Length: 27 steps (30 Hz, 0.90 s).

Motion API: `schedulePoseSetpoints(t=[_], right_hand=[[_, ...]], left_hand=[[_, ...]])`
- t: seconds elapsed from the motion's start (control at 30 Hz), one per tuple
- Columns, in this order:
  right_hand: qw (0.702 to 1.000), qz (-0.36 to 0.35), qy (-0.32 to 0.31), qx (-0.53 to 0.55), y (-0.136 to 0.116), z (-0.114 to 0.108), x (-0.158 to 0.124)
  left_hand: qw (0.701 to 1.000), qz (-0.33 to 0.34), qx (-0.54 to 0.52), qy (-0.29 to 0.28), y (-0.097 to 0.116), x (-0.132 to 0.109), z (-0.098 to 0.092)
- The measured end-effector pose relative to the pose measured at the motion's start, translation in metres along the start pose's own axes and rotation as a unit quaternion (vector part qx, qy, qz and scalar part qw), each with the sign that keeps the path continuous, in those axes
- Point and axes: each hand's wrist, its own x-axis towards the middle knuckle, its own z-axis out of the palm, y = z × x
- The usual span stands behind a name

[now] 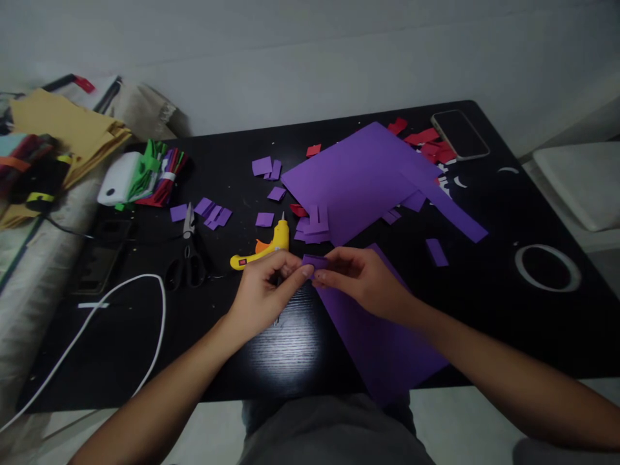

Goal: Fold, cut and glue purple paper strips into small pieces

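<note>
A small purple paper piece (314, 261) is pinched between the fingertips of my left hand (271, 284) and my right hand (363, 278). A fold seems to run along its upper edge. Under my right hand lies a purple sheet (387, 349) that reaches the table's front edge. Just beyond my left hand is a yellow glue gun (271, 245), its nozzle pointing away from me. A pile of cut purple pieces (312, 229) sits right behind my fingertips. Farther back rests a larger purple sheet (358, 168) with a purple strip (455, 213) across its right side.
Scissors (188, 252) and a white cable (157, 323) lie on the left of the black table (217, 361). Bundled coloured strips (157, 174) stand behind them. At right are a phone (460, 134), red scraps (436, 147) and a white ring (547, 267).
</note>
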Motion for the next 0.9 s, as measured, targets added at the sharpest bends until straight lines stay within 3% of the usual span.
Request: schedulePoseSetpoints(t=[0.37, 0.6, 0.9], right_hand=[[0.999, -0.011, 0.002, -0.030, -0.0017, -0.0005, -0.0028], [1.000, -0.007, 0.002, 0.011, -0.0014, -0.0008, -0.0010], [0.994, -0.057, -0.006, -0.095, -0.0047, -0.0030, -0.0051]], left_hand=[[0.999, -0.017, -0.025, -0.036, 0.0036, 0.0020, -0.0041], [0.999, -0.016, -0.040, 0.006, 0.0049, 0.0018, -0.0031], [0.997, -0.038, -0.039, -0.053, 0.0018, 0.0013, -0.0066]])
